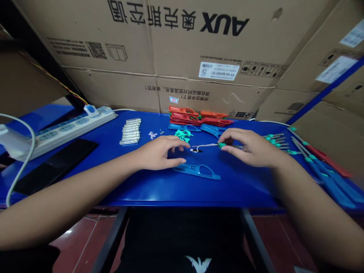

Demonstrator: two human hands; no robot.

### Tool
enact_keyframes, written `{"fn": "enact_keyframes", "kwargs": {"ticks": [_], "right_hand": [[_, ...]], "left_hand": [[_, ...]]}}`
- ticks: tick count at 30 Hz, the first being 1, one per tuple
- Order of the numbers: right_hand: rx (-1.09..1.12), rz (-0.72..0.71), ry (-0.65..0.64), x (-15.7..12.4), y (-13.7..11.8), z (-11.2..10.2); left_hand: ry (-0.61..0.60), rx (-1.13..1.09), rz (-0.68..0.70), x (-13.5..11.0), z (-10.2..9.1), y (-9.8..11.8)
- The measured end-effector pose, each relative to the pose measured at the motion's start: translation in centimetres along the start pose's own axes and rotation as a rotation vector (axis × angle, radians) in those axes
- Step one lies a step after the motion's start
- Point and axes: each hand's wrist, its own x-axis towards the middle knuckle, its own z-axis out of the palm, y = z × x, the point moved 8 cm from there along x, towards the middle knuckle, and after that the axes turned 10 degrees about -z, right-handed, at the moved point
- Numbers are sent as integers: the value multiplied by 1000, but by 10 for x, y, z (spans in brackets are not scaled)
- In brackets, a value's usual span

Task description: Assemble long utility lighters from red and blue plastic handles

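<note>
Between thumb and fingers, my right hand (240, 146) grips a thin metal rod with a green collar (222, 145). Thin pale and reddish wires (206, 145) run left from the collar, and a small black-and-white part (196, 150) hangs at them. My left hand (165, 151) has its thumb and fingers apart, with the fingertips close to the wires' left end. Just below that hand lies a blue plastic handle half (199, 171) with an oval opening. Small green plastic pieces (183, 135) lie beyond my left fingertips.
Red handle halves (186, 117) are stacked at the back, with blue ones (212, 130) before them. Clear tubes (131, 132) and a power strip (71, 129) are left, beside a black phone-like slab (57, 165). Green-collared rods (277, 140) and assembled blue tools (330, 174) lie right.
</note>
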Motion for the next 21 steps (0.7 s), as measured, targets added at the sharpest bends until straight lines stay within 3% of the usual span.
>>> {"fn": "enact_keyframes", "kwargs": {"ticks": [3, 6, 12, 16, 18, 21], "right_hand": [[61, -93, 2, 22, -17, 5], [63, -119, -27, 26, -29, 16], [-20, -169, -254, -5, -60, 56], [-48, -159, -347, -24, -69, 69], [-10, -149, -342, -23, -67, 67], [7, -174, -228, -9, -62, 56]], "left_hand": [[20, -77, 0, 1, -5, -3], [33, -67, 19, 1, -8, -4], [94, 260, 181, -9, 7, 18], [144, 513, 272, -14, 23, 40], [173, 577, 296, -14, 27, 46], [202, 623, 289, -12, 29, 47]]}}
